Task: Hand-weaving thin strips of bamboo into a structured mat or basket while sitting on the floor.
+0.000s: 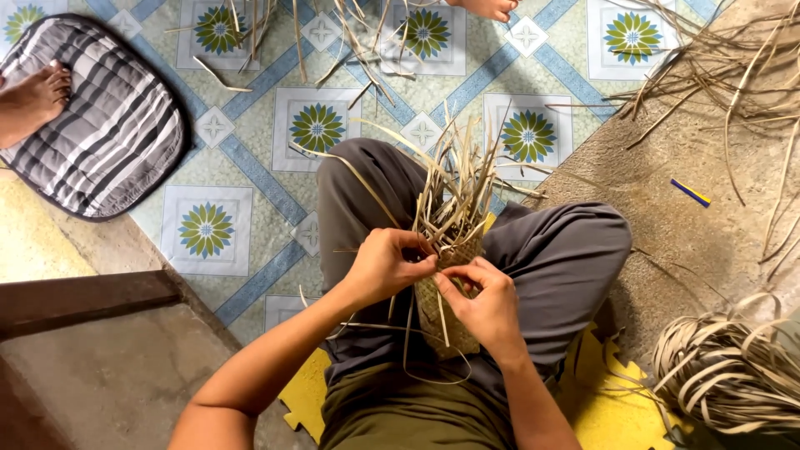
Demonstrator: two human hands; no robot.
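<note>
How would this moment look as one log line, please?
left hand: pinching strips on woven piece | right hand: gripping woven piece edge | piece: on lap, loose strips up | nearby: strip bundle, striped cushion

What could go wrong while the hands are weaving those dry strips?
The left hand and right hand pinch thin strips at the small woven piece; a dry strip might snap or slip loose. The long loose ends sticking up could tangle or poke a finger. The coiled bundle of strips nearby might snag.

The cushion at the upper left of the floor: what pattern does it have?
The cushion has grey, white and black stripes, seen in the head view.
</note>
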